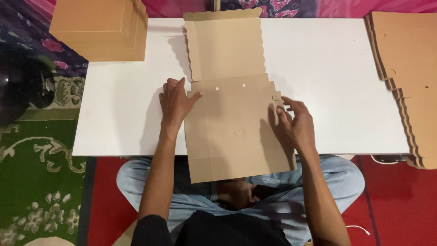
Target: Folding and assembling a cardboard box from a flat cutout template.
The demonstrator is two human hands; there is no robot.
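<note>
Lying flat across the near edge of the white table [118,114], overhanging toward the lap — an unfolded brown cardboard box blank [234,127], scalloped flap pointing away. Pressing on its left edge, the left hand [175,104], fingers spread and flat. Hovering at its right edge, the right hand [297,124], fingers loosely open — gripping nothing. Sitting at the far left corner, a folded cardboard box [98,29]; resting at the right, a stack of flat blanks [405,73].

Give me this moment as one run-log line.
left hand: flat on cardboard sheet left edge | right hand: fingers at right edge | sheet: unfolded on white table | folded box: far left | sheet stack: right
</note>
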